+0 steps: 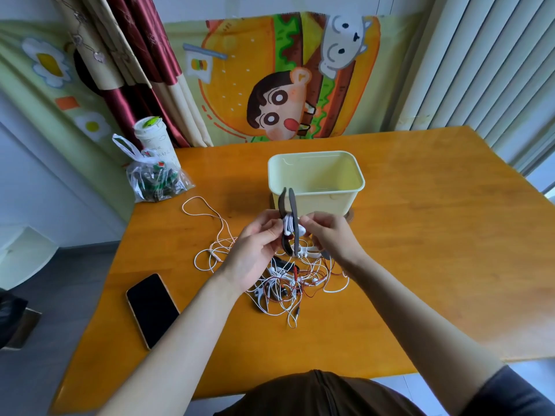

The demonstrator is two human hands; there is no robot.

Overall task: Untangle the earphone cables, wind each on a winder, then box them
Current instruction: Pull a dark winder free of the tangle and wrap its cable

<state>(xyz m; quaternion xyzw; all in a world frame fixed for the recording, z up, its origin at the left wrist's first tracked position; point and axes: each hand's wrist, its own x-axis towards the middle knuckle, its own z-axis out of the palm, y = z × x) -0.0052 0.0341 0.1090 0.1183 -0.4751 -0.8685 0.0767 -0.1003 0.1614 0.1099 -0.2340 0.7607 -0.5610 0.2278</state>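
grey winder (289, 222) with white cable pinched between left hand (255, 250), right hand (330, 232).

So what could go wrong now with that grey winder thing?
1. The left hand and right hand only pinch the winder. If a finger slips, the white cable wrapped on it might spring loose.
2. The tangle lies right under the winder. I cannot tell whether the wrapped cable still runs into it. If it does, tugging could tighten the knots.
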